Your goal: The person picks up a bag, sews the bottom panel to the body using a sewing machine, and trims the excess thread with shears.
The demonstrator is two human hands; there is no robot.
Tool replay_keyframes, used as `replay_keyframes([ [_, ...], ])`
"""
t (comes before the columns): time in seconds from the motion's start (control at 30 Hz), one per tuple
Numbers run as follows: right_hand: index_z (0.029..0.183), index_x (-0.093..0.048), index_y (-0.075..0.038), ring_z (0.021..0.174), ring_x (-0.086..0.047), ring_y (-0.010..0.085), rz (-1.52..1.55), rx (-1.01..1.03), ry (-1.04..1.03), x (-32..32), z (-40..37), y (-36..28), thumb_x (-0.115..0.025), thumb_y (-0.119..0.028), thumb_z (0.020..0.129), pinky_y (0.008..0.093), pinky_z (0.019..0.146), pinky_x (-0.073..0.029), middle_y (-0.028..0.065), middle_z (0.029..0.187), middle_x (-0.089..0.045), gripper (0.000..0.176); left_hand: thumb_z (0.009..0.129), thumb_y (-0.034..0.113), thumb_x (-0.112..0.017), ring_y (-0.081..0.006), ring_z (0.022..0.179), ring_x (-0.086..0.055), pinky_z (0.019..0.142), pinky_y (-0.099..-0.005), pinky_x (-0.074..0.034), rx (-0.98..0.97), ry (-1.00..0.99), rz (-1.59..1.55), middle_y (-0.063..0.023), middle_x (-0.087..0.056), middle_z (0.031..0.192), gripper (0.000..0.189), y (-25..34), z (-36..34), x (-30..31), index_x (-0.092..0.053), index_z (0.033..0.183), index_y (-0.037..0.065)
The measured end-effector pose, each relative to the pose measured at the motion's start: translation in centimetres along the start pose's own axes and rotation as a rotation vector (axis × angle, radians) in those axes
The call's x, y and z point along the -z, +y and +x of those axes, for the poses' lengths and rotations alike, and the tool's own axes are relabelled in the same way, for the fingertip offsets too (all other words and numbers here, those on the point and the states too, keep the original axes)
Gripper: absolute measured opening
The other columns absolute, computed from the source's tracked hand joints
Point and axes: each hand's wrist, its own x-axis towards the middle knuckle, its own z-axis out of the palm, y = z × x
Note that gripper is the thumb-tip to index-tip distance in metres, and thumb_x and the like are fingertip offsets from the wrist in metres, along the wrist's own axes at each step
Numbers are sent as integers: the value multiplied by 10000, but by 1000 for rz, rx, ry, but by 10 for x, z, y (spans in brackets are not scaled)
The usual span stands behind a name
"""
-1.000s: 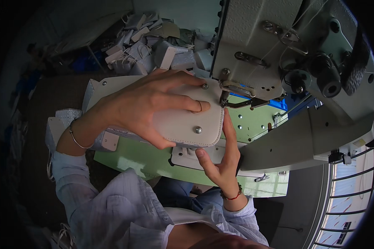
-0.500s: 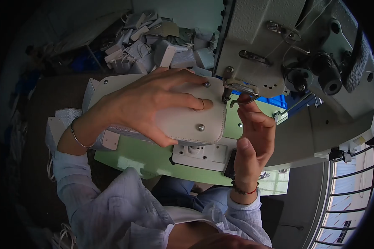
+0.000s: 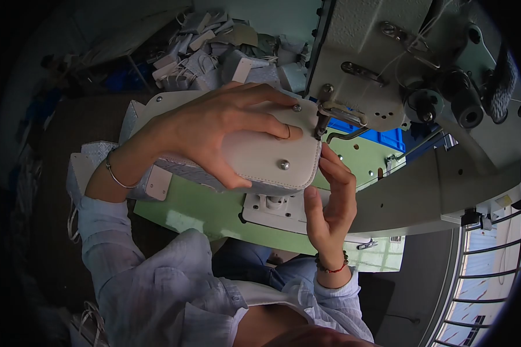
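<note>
A handbag lies on its side, its cream base panel (image 3: 260, 153) facing up, with stitching along the rim and round metal studs. It sits over the arm of a sewing machine (image 3: 359, 75), its right end at the needle area (image 3: 320, 128). My left hand (image 3: 220, 124) holds the bag from above, fingers spread over the panel and thumb at the near edge. At the right end, my right hand (image 3: 333, 202) has bent fingertips against the stitched edge and its thumb by the near corner. A bent metal lever (image 3: 348, 136) is just above those fingertips.
More bags (image 3: 90, 165) lie left of the held one. A heap of bags (image 3: 231, 55) fills the back. Under the work is a green tabletop (image 3: 205, 217) with a white machine plate (image 3: 257, 215). A blue crate (image 3: 391, 137) stands behind; a barred window (image 3: 486, 272) is at right.
My right hand has left the bent lever and moved down and left to the bag's right edge. The lever has swung rightward. My left hand stays on the base panel.
</note>
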Motion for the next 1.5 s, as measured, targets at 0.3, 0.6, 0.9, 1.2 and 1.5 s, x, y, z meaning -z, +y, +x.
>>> replay_keyframes([
  [0.3,1213,-498,53,1192,-538,362,-135,114,-40,2,3,-4,-702,-82,784,409,1000,-414,294,1298,-509,494,479,303,-796,-277,1273,-454,1008,-429,-339,21,-34,28,-113,-475,1373,736,-1,0,-1,-639,1186,173],
  [0.6,1218,-490,57,1196,-533,361,-113,83,-36,2,2,-4,-702,-98,803,407,1003,-411,294,1307,-497,491,411,282,-866,-374,1186,-501,945,-460,-429,7,31,-52,-198,-528,1262,834,-2,0,-4,-637,1203,161],
  [0.9,1240,-476,61,1284,-450,329,-106,52,-67,2,1,-6,-631,-99,834,417,1075,-335,268,1351,-465,463,473,309,-801,-311,1188,-521,960,-433,-409,19,14,34,-142,-496,1334,738,0,-1,-2,-642,1180,172],
  [1.2,1295,-460,52,1306,-427,338,-82,39,-82,2,2,-4,-657,-113,809,413,1071,-346,264,1370,-450,550,474,288,-802,-302,1136,-557,930,-423,-448,14,3,-55,-127,-500,1325,739,-7,5,0,-640,1185,168],
  [1.5,1331,-443,48,1277,-470,335,-124,36,-119,10,1,-5,-684,-143,780,423,1063,-353,244,1394,-451,631,487,240,-800,-286,1104,-582,896,-385,-507,20,-16,-119,-103,-484,1330,715,-12,6,0,-640,1177,139],
])
